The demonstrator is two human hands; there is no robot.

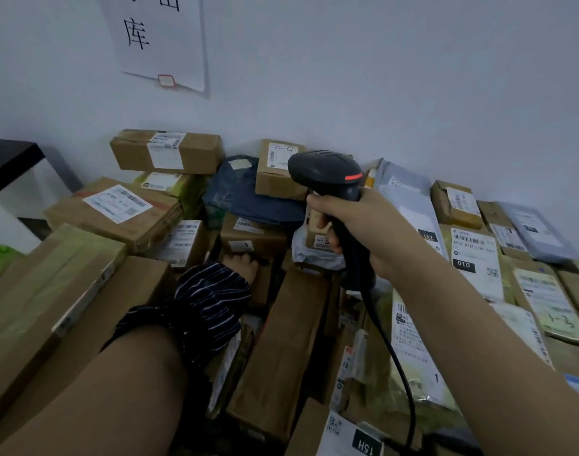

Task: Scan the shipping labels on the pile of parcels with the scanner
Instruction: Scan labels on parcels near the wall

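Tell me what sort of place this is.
Probably a courier storeroom or parcel depot: labelled parcels piled against the wall, a corded scanner in the right hand, and a printed paper sign above them.

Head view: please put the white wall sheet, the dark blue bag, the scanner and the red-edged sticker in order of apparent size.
1. white wall sheet, though the top edge cuts it off.
2. dark blue bag and scanner: alike; the scanner is nearer, so I do not rank them.
3. red-edged sticker.
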